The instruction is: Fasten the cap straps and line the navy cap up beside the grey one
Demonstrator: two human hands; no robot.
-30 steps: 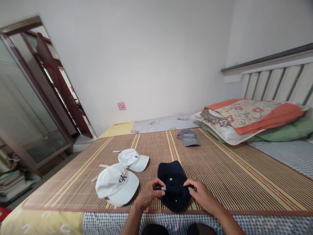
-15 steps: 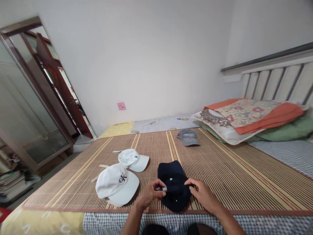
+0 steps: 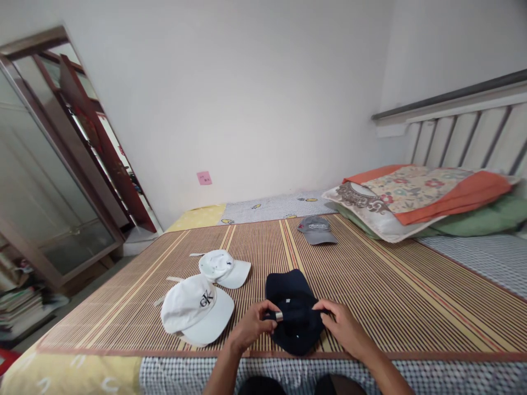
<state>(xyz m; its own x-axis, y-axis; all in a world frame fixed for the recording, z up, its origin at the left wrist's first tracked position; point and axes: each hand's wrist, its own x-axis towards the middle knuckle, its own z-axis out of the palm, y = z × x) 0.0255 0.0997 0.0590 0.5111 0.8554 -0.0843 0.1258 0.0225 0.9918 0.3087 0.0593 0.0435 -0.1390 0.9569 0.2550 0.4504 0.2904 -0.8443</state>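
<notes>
Fingers [image 3: 265,305] and thumb of our left hand [image 3: 250,329] pinch a dark strap [image 3: 269,315] just beside a shiny clasp [image 3: 279,316], on the nine o'clock side of the dark cap [image 3: 295,329]. Across at three o'clock, our right hand [image 3: 341,323] nips something dark between finger and thumb; we cannot tell whether it is strap or cap edge. That cap sits between five and six o'clock in our view, opening up, brim toward twelve, on a striped mat [image 3: 382,312] over a checked sheet [image 3: 263,368].

From it, a white cap with black letters [image 3: 187,304] lies at nine o'clock, and just beside that a smaller white cap [image 3: 218,265] at ten, both with brims toward about four. Well apart, between twelve and one, we see a grey cap [image 3: 316,229]. Pillows [image 3: 428,192] are stacked at two o'clock, and a pink note [image 3: 203,178] is on the wall [image 3: 255,99] near eleven.
</notes>
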